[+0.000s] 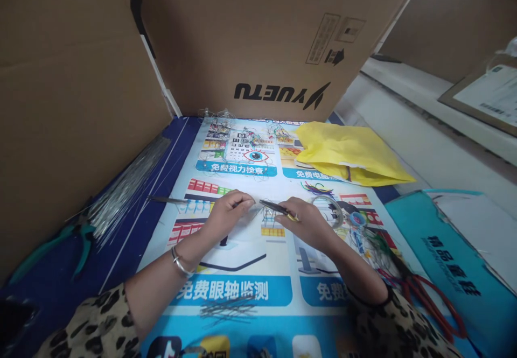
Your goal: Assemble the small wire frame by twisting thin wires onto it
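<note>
Over the middle of the printed sheet (250,242), my left hand (228,215) is closed in a pinch. What its fingertips hold is too fine to make out. My right hand (309,222) grips a small tool with dark narrow jaws and a yellowish handle (278,208). The jaws point left, a short gap from the left fingertips. Thin wire pieces (264,215) lie beneath the tool. Close to my right hand are a clear tape roll (340,215) and coloured wire scraps (317,188). Nearer me rests a pile of short dark wires (228,308).
Cardboard walls (250,35) stand behind and left. At left lie straight silvery wires (129,191), green-handled pliers (83,234) and a thin metal tool (165,199). A yellow bag (351,151), red-handled scissors (438,296) and a teal box piece (448,272) are at right.
</note>
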The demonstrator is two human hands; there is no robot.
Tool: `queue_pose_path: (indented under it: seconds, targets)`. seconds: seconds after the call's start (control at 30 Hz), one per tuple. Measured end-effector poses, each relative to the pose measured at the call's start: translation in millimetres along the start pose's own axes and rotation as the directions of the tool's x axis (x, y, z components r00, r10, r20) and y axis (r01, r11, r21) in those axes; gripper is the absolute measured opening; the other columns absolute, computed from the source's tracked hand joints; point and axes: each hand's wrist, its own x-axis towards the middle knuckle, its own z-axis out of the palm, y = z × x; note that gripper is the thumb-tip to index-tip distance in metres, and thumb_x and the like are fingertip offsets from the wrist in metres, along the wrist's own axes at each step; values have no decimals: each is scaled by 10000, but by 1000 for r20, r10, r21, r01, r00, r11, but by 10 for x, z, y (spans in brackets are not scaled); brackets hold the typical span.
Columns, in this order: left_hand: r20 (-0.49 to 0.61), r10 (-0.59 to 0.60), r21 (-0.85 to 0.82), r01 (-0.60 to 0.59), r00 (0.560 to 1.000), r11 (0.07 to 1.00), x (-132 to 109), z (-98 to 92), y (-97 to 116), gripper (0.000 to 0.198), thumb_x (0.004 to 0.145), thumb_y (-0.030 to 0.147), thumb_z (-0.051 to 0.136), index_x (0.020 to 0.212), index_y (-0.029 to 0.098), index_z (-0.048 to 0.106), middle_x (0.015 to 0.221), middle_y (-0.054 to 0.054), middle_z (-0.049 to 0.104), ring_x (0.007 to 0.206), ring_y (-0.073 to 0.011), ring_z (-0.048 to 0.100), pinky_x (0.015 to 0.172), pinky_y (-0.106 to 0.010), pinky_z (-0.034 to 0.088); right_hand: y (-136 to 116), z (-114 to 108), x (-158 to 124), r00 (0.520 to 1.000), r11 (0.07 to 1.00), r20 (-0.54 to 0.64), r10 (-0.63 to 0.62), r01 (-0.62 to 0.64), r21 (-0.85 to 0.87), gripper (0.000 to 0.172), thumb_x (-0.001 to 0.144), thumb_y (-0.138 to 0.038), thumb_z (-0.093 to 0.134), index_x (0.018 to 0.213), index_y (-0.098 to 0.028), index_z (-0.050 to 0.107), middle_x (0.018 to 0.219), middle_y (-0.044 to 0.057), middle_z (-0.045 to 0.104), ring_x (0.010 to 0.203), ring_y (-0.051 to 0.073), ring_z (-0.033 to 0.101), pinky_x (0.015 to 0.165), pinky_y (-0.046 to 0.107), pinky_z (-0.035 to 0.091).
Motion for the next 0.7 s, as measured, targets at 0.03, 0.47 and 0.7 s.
queue_pose_path:
  seconds: [0.03, 0.47, 0.7]
  targets:
    - [-5, 19, 18, -19, 1000, 1000, 3, 0, -4, 154, 818, 272, 539, 777, 177, 653, 721, -4, 584, 685, -122, 532, 648, -236, 415, 5, 10, 6, 1000, 1000, 4, 6, -6, 4, 141, 807, -295, 548, 861, -204, 641, 809, 24, 612, 778, 162, 556, 668, 260, 382]
    - [-46, 69, 59, -66, 997, 996, 17, 5, -64, 144, 812, 221, 554, 834, 216, 696, 770, -16, 621, 782, -146, 564, 716, -268, 454, -21, 51, 22, 996, 999, 88, 25, -29, 43, 196, 793, -326, 546, 908, -203, 647, 837, 31, 634, 765, 163, 566, 658, 259, 378]
    - [34, 33, -36, -31, 999, 999, -7, 15, -25, 138, 803, 260, 577, 818, 197, 698, 785, -28, 605, 724, -131, 561, 660, -252, 454, -38, 116, 10, 995, 1000, 96, -1, 0, 11, 188, 795, -318, 549, 901, -201, 651, 820, 26, 630, 750, 156, 562, 644, 252, 365]
